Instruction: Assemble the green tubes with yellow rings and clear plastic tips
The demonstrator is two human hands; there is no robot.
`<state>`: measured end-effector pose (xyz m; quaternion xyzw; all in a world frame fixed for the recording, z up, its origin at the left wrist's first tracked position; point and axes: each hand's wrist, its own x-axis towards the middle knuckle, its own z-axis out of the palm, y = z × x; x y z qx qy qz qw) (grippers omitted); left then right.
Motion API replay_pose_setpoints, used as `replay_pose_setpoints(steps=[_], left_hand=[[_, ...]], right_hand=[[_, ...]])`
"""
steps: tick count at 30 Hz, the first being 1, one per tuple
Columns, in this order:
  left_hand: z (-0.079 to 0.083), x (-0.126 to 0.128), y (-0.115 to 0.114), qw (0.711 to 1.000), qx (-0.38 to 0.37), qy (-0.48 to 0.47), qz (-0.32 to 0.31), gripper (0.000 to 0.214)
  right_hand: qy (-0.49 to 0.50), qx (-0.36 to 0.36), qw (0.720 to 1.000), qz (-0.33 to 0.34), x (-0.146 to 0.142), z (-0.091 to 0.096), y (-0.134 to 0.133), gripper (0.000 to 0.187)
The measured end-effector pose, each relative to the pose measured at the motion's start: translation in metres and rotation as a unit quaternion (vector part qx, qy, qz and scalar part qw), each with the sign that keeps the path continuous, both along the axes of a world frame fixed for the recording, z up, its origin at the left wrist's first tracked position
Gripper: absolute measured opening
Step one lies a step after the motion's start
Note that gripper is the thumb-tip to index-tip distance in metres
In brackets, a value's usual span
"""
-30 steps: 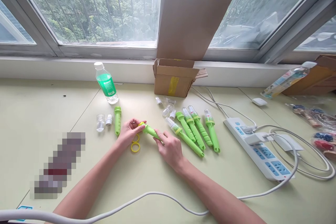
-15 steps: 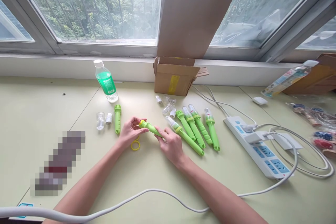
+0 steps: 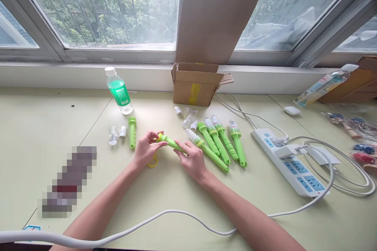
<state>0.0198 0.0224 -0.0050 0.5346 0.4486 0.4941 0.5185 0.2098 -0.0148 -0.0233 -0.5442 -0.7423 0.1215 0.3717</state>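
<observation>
My right hand (image 3: pixel 193 160) is wrapped round the lower end of a green plastic handle (image 3: pixel 171 142), which lies tilted just above the table. At its threaded end, the fingers of my left hand (image 3: pixel 146 150) pinch a yellow ring (image 3: pixel 160 137); whether the ring is fully around the thread I cannot tell. Another yellow ring (image 3: pixel 152 162) lies on the table below my left hand, partly hidden by it. Left of that hand are a loose green handle (image 3: pixel 132 133), a white lamp piece (image 3: pixel 122 132) and a clear ribbed cap (image 3: pixel 113 135).
Several green sticks (image 3: pixel 218 145), most with clear caps, lie right of my hands. Behind them are clear caps (image 3: pixel 189 120) and a cardboard box (image 3: pixel 194 86). A green-labelled bottle (image 3: pixel 120 93) stands back left. A power strip (image 3: pixel 290 164) lies right; a white cable (image 3: pixel 173 212) crosses in front.
Both hands keep their hold on the green handle and yellow ring, with only a slight shift of the fingers. The view has moved very little.
</observation>
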Motion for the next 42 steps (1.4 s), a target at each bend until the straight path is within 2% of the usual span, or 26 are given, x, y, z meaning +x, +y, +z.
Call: replay_pose_setpoints(steps=[5, 13, 17, 27, 31, 36, 42], left_hand=[[0.003, 0.004, -0.002, 1.000, 0.001, -0.024, 0.016, 0.039], [0.008, 0.005, -0.007, 0.997, 0.049, 0.020, 0.048, 0.032], [0.010, 0.006, -0.007, 0.997, 0.061, 0.033, 0.035, 0.042], [-0.004, -0.001, -0.005, 0.990, 0.099, 0.091, 0.048, 0.038], [-0.004, 0.000, -0.005, 0.991, 0.093, 0.085, 0.052, 0.037], [-0.003, 0.002, -0.007, 0.987, 0.119, 0.090, 0.062, 0.032], [-0.006, 0.002, -0.006, 0.974, 0.162, 0.142, 0.077, 0.035]], right_hand=[[0.041, -0.009, 0.999, 0.002, -0.001, 0.001, -0.001, 0.034], [0.084, -0.015, 0.996, 0.005, -0.002, 0.003, -0.002, 0.033], [0.107, -0.019, 0.994, 0.008, -0.002, 0.005, -0.003, 0.034], [0.175, -0.042, 0.983, 0.043, -0.001, 0.007, -0.001, 0.033], [0.205, -0.055, 0.976, 0.051, 0.000, 0.007, 0.000, 0.032], [0.230, -0.075, 0.969, 0.053, 0.000, 0.008, 0.001, 0.032], [0.256, -0.105, 0.960, 0.048, 0.001, 0.011, 0.000, 0.032]])
